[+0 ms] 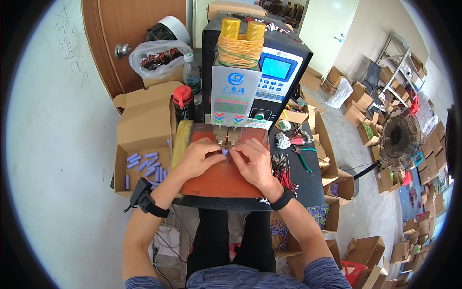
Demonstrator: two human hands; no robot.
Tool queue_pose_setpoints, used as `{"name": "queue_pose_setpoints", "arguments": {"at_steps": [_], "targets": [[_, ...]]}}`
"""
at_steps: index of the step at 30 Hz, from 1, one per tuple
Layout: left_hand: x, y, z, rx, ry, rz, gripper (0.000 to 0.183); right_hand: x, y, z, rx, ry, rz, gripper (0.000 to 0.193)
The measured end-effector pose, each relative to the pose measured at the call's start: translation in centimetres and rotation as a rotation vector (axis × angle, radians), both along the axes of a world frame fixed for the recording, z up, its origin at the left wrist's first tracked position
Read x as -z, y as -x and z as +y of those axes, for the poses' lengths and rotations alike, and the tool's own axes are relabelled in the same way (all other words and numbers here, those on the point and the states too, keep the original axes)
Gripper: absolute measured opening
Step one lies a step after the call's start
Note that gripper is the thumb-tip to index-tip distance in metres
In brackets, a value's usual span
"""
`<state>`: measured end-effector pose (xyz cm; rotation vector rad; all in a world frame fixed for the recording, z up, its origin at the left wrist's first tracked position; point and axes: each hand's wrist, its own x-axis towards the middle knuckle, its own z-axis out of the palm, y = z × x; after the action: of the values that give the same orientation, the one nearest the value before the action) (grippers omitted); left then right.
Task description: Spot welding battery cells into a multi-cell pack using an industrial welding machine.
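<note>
My left hand [201,157] pinches a small purple cylindrical battery cell [224,152] at the front of a spot welding machine [236,91]. The cell's end sits close to the metal electrodes [225,136]; whether it touches them I cannot tell. From the other side my right hand [252,160] comes in with thumb and forefinger pinched by the cell. What those fingers hold is too small to make out. Both hands are above an orange-brown work mat [219,185].
An open cardboard box [144,139] on the left holds several purple cells. At the right lie red-and-white wire leads [293,138], more leads [284,174] and green-handled pliers [303,160]. Behind are a red-lidded bottle [183,103] and a water bottle [191,77]. A fan [399,137] stands farther right.
</note>
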<state>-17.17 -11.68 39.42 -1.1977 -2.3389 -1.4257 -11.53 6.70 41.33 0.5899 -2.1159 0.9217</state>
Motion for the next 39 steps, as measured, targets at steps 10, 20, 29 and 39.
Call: {"name": "queue_pose_setpoints", "arguments": {"at_steps": [10, 20, 29, 39], "targets": [[0.2, 0.1, 0.1, 0.007, -0.015, 0.013, 0.017, 0.2, 0.1, 0.0, -0.001, 0.021, 0.006, 0.006], [0.0, -0.1, -0.4, -0.074, -0.202, -0.355, 0.013, 1.9, 0.7, 1.0, 0.161, 0.099, -0.115, 0.022], [-0.6, -0.5, -0.3, -0.03, -0.053, -0.031, 0.013, 0.1, -0.4, 0.3, 0.092, 0.104, -0.152, 0.011], [-0.6, -0.6, 0.2, 0.013, 0.09, 0.161, 0.021, -0.3, -0.5, 0.0, 0.029, 0.078, -0.025, 0.008]]}}
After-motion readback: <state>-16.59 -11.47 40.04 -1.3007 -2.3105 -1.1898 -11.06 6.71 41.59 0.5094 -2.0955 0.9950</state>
